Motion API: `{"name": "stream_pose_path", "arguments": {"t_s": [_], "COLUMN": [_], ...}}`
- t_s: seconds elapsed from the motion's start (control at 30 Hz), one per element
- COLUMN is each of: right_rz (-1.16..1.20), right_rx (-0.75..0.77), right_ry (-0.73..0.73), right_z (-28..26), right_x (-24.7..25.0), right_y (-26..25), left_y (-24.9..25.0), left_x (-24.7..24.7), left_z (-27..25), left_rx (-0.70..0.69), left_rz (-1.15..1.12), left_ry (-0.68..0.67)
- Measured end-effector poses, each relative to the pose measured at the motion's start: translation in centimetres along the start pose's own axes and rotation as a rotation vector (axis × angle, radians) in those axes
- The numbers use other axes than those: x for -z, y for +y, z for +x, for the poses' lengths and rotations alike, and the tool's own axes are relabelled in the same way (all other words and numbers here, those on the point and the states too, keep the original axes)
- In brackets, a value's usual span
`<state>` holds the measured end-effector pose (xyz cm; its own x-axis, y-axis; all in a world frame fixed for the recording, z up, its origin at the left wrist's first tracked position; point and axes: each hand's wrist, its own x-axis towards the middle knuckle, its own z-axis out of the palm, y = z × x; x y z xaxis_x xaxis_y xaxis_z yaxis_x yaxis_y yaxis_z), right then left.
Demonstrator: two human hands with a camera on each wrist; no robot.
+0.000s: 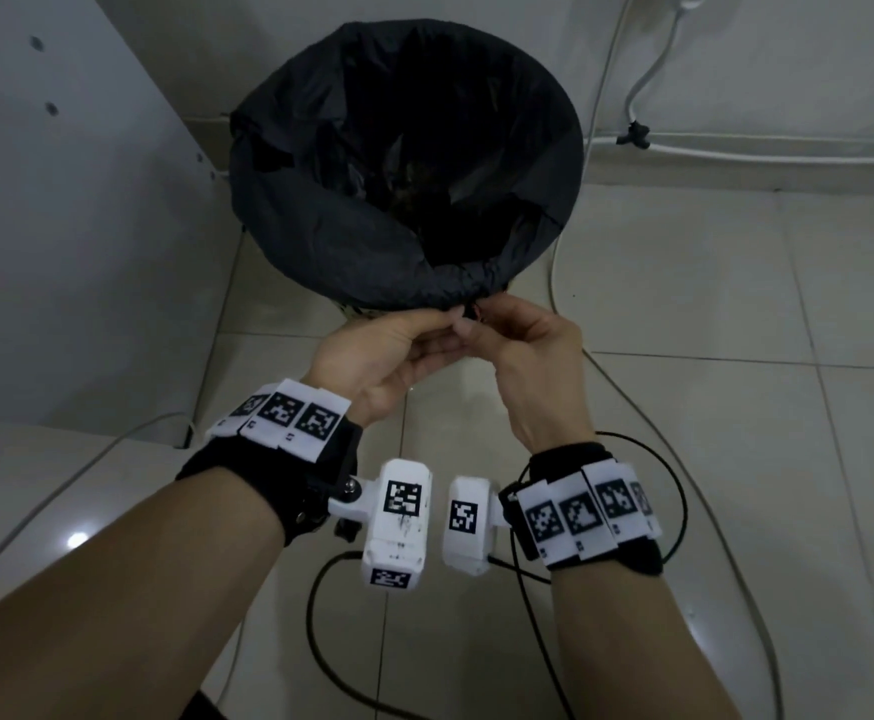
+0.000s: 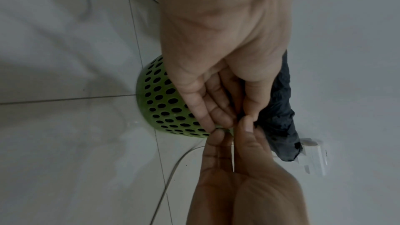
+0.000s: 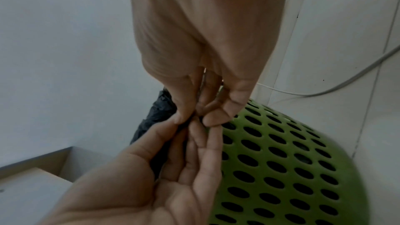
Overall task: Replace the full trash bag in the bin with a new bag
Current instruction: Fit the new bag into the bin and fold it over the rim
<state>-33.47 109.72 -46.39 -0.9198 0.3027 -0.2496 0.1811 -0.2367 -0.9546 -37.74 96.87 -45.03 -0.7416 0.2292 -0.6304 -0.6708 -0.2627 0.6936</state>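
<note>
Both hands, left hand (image 1: 398,350) and right hand (image 1: 533,356), pinch the black bag (image 1: 320,226) at its rim.

A black trash bag (image 1: 320,236) lines a round green bin (image 2: 160,102) that stands upright on the floor. The bin's wall is perforated all over with oval holes, through which dark bag material shows. The bag's mouth is open and folded outward over the rim, draping down the outside in wrinkled folds. Its interior is dark, with some crumpled contents dimly visible deep inside; what they are cannot be told. At the near edge of the rim, the bag's plastic is gathered into a small bunched point where the folds converge.
</note>
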Motion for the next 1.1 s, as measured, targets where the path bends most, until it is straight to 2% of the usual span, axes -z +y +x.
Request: {"name": "stream_pose_path", "arguments": {"t_s": [0.13,0.2,0.3,0.4,0.47,0.53,0.63,0.7,0.8,0.97,1.1], "right_rz": [0.017,0.11,0.325,0.411,0.282,0.071,-0.144,-0.201,-0.108,-0.1,0.02], "right_rx": [0.007,-0.084,-0.318,-0.428,-0.383,-0.255,-0.026,0.033,0.012,0.019,-0.105], "right_ry": [-0.007,-0.042,-0.13,-0.104,-0.028,0.022,-0.04,-0.072,-0.036,-0.002,0.031], "right_z": [0.8,1.1,1.4,1.2,1.0,0.4,-0.6,-0.9,-0.5,0.4,0.3], "right_x": [0.6,0.8,0.9,0.9,0.7,0.4,-0.1,-0.2,0.2,0.3,-0.5], "right_y": [0.3,0.4,0.3,0.2,0.0,-0.3,-0.3,0.1,0.1,0.0,-0.6], "left_y": [0.3,0.2,-0.2,-0.2,0.0,0.3,0.9,1.2,1.3,1.2,0.9], "left_x": [0.2,0.4,0.2,0.0,-0.2,-0.5,-0.8,-0.8,-0.5,-0.5,-0.5], "left_z": [-0.5,-0.6,-0.8,-0.9,-0.8,-0.8,-0.9,-1.0,-1.4,-1.9,-2.7], "left_rx": [0.062,0.075,0.086,0.069,0.043,0.025,0.009,0.017,0.081,0.127,0.129], "left_rz": [0.024,0.028,0.0,-0.026,-0.048,-0.058,-0.079,-0.066,0.006,0.052,0.073], "left_ry": [-0.069,-0.046,0.014,0.042,0.076,0.113,0.158,0.15,0.125,0.062,0.022]}}
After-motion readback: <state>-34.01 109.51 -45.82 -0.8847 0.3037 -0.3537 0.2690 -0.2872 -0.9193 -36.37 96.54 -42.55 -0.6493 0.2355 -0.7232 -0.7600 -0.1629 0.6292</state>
